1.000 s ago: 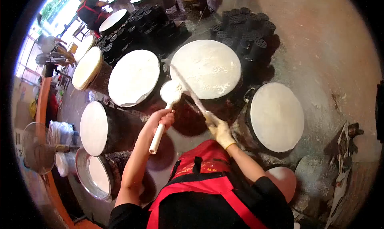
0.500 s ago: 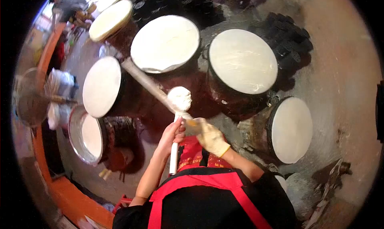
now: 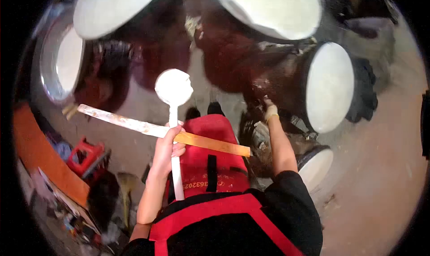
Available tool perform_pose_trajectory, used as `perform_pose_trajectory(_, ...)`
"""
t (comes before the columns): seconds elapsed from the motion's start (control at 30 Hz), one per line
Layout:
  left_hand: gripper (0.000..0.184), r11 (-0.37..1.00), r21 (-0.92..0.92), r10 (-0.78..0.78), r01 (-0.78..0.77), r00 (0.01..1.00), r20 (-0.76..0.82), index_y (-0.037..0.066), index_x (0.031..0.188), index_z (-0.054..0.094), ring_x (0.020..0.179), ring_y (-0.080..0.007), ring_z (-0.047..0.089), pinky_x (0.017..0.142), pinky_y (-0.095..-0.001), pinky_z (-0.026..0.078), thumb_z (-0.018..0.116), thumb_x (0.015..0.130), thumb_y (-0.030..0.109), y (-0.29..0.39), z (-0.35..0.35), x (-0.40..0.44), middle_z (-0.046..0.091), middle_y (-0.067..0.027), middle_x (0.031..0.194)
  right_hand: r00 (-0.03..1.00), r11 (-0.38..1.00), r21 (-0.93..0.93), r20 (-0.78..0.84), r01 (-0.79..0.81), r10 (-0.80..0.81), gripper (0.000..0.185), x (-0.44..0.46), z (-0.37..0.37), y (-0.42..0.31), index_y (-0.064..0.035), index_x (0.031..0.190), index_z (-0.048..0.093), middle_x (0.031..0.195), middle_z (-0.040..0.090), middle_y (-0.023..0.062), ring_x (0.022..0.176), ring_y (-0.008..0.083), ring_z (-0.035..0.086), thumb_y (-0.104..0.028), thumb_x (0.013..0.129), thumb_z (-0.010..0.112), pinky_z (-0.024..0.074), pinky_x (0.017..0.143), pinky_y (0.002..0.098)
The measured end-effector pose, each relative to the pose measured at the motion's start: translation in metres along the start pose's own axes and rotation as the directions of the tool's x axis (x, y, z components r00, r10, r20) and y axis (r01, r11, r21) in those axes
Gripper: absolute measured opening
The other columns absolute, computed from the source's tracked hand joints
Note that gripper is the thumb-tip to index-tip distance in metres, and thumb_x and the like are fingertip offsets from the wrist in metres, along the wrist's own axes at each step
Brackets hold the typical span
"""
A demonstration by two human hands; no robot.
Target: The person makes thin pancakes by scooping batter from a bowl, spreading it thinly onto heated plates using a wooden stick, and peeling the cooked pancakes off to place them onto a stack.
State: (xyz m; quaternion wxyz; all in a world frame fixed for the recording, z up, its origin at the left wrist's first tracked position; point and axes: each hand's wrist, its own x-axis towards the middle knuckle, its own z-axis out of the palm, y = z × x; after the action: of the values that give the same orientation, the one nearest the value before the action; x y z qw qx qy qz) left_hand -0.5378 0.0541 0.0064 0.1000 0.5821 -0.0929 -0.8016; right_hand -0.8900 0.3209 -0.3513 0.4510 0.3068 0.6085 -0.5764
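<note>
My bare left hand (image 3: 171,145) is closed around the pale handle of a ladle (image 3: 174,87) and a long flat stick (image 3: 212,144). The ladle's round head is filled with white material and points up and away from me. Crossing its handle, the stick has a whitish end at the left and an orange end over my red apron (image 3: 219,175). My gloved right hand (image 3: 270,110) is by the side of a dark drum-like container with a white top (image 3: 330,87); its fingers are blurred and partly lost against the dark side.
More white-topped containers stand ahead, at the upper left (image 3: 112,10) and upper middle (image 3: 277,10). A clear-rimmed tub (image 3: 49,68) is at the left. Lower left are a red stool (image 3: 85,155) and an orange board (image 3: 47,148). Another white top (image 3: 316,167) lies at the right.
The stick has passed from my right hand to my left, alongside the ladle. My right hand has moved right, to the container's side. The view has turned down and left.
</note>
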Motion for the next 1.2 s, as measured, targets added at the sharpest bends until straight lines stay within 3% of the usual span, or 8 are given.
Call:
perform_pose_trajectory(0.1, 0.018, 0.999, -0.017, -0.034, 0.032, 0.987, -0.16, 0.008, 0.104, 0.048, 0.043, -0.0008, 0.028, 0.036, -0.0161, 0.02, 0.052, 0.089, 0.017, -0.005, -0.005, 0.007, 0.048, 0.0012, 0.077, 0.984, 0.973, -0.191, 0.145, 0.134, -0.107, 0.033, 0.05, -0.03, -0.006, -0.0059, 0.114, 0.056, 0.111, 0.06, 0.0049, 0.096, 0.0202, 0.055, -0.011, 0.082, 0.06, 0.0486, 0.081, 0.0317)
perform_pose_trajectory(0.2, 0.02, 0.997, -0.051, -0.063, 0.052, 0.965, -0.256, 0.011, 0.109, 0.048, 0.043, 0.0002, 0.026, 0.036, -0.0148, 0.018, 0.05, 0.09, 0.018, -0.013, -0.004, 0.012, 0.048, 0.0031, 0.078, 0.991, 0.949, 0.311, -0.098, -0.057, 0.091, 0.024, 0.06, -0.008, -0.019, -0.0022, 0.102, 0.056, 0.099, 0.058, 0.009, 0.089, 0.0236, 0.054, -0.005, 0.079, 0.06, 0.0507, 0.077, 0.0353)
perform_pose_trajectory(0.47, 0.025, 0.947, -0.318, -0.069, 0.042, 0.995, -0.075, 0.012, 0.115, 0.045, 0.043, 0.0005, 0.025, 0.034, -0.0138, 0.019, 0.048, 0.09, 0.013, -0.002, -0.021, -0.013, 0.046, 0.0035, 0.076, 0.998, 0.997, 0.07, -0.056, -0.029, 0.033, 0.011, 0.054, -0.001, -0.023, -0.0118, 0.08, 0.056, 0.066, 0.053, 0.0014, 0.058, 0.0178, 0.05, -0.004, 0.079, 0.064, 0.0486, 0.055, 0.0293)
perform_pose_trajectory(0.8, 0.028, 0.957, -0.287, -0.057, 0.037, 0.997, -0.06, 0.008, 0.116, 0.046, 0.043, 0.0012, 0.028, 0.033, -0.0131, 0.019, 0.05, 0.089, 0.013, -0.008, -0.017, -0.012, 0.047, 0.0032, 0.075, 0.964, 0.966, -0.098, -0.145, -0.24, 0.224, 0.005, 0.052, -0.006, -0.024, -0.0086, 0.085, 0.056, 0.082, 0.059, 0.0079, 0.074, 0.0237, 0.056, -0.011, 0.085, 0.052, 0.0483, 0.06, 0.0379)
perform_pose_trajectory(0.83, 0.024, 0.961, -0.272, -0.069, 0.052, 0.996, -0.053, 0.009, 0.113, 0.046, 0.043, 0.0003, 0.028, 0.034, -0.014, 0.02, 0.05, 0.089, 0.013, -0.004, -0.018, -0.01, 0.046, 0.0027, 0.075, 0.977, 0.932, -0.297, -0.026, -0.208, 0.21, 0.009, 0.03, 0.01, -0.021, -0.009, 0.09, 0.058, 0.08, 0.059, 0.0055, 0.071, 0.0207, 0.055, -0.015, 0.085, 0.052, 0.0469, 0.06, 0.0323)
perform_pose_trajectory(0.97, 0.018, 0.97, -0.244, -0.018, 0.023, 1.0, 0.022, 0.009, 0.105, 0.047, 0.043, -0.0014, 0.029, 0.034, -0.0159, 0.021, 0.051, 0.089, 0.015, 0.0, -0.027, -0.003, 0.047, 0.0015, 0.074, 0.848, 0.534, -0.788, 0.481, 0.305, 0.225, 0.031, -0.181, 0.174, -0.036, -0.0037, 0.11, 0.057, 0.092, 0.061, 0.0056, 0.08, 0.0131, 0.054, -0.022, 0.086, 0.055, 0.043, 0.071, 0.0261)
perform_pose_trajectory(1.07, 0.015, 0.985, -0.174, 0.014, -0.005, 0.999, 0.051, 0.009, 0.101, 0.048, 0.042, -0.0022, 0.029, 0.034, -0.0168, 0.021, 0.052, 0.089, 0.016, 0.005, -0.025, 0.001, 0.046, 0.0011, 0.072, 0.315, 0.291, -0.503, 0.803, 0.814, 0.506, 0.046, -0.312, 0.26, -0.06, 0.0015, 0.125, 0.048, 0.115, 0.059, 0.0133, 0.102, 0.0157, 0.055, -0.021, 0.086, 0.056, 0.0424, 0.091, 0.028)
perform_pose_trajectory(1.2, 0.011, 0.995, -0.088, 0.054, -0.045, 0.993, 0.101, 0.009, 0.087, 0.048, 0.041, -0.0013, 0.031, 0.034, -0.0173, 0.022, 0.052, 0.092, 0.019, 0.03, -0.005, -0.018, 0.04, 0.0049, 0.06, 0.374, -0.407, -0.26, 0.898, 0.876, 0.231, 0.074, -0.435, 0.29, -0.024, -0.0023, 0.138, 0.027, 0.124, 0.047, 0.027, 0.106, 0.037, 0.054, -0.015, 0.075, 0.065, 0.0479, 0.084, 0.0409)
